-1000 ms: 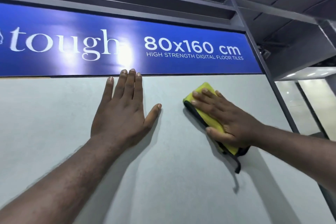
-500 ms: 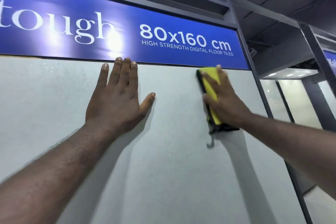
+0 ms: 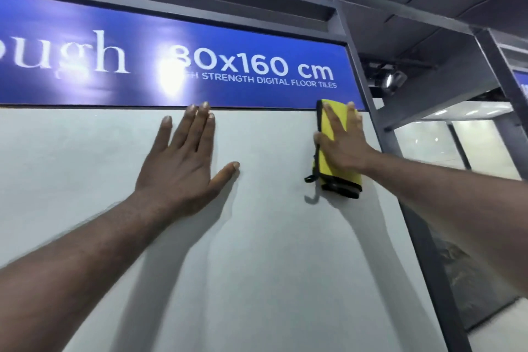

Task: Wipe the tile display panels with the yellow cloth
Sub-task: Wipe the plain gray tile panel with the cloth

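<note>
From the head camera, a big pale grey tile panel [image 3: 257, 251] sits inside a dark metal frame [image 3: 355, 66]. A long blue sign [image 3: 257, 46] with white words runs along the top of it. The left hand [image 3: 183, 163] lies flat on the panel, fingers straight and spread, holding nothing; its fingertips reach the bottom edge of the sign. The right hand [image 3: 343, 146] presses the yellow cloth [image 3: 340, 177] flat on the panel with straight fingers, not curled round it. The cloth is up in the top right corner of the panel, just beside the frame post and touching the sign's edge. A little black loop [image 3: 311, 177] hangs from the cloth. Past the post are a small lamp [image 3: 391, 80] and more shiny panels [image 3: 428, 146].
</note>
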Demonstrator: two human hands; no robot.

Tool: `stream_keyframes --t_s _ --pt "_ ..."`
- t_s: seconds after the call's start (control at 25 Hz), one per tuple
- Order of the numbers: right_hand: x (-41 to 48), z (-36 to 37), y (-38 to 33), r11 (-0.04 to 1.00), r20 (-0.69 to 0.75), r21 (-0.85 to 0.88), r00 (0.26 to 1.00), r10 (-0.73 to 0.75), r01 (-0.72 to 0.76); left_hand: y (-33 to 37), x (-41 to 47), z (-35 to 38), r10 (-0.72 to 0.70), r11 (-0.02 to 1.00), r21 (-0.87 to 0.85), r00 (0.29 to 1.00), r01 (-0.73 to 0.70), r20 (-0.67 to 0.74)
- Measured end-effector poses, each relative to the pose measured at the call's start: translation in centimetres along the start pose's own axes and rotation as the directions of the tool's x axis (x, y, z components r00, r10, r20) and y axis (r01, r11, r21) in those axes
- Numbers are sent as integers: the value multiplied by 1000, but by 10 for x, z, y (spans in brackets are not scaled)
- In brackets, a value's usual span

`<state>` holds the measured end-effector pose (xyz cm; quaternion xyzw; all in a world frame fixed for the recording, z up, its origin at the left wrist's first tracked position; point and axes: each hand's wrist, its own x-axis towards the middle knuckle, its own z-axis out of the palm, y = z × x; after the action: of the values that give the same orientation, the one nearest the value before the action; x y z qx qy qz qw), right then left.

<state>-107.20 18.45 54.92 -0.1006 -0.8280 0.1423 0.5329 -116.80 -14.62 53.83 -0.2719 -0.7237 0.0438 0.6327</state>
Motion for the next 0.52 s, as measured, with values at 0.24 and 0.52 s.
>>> stream_keyframes --t_s 0.24,0.52 --pt "-19 -13 53 876 175 -159 886 -428 455 76 48 11 -2 1000 -9 1000 2 29" --pt "20 -16 81 965 21 -45 966 -257 258 114 52 31 52 999 10 996 -51 -69"
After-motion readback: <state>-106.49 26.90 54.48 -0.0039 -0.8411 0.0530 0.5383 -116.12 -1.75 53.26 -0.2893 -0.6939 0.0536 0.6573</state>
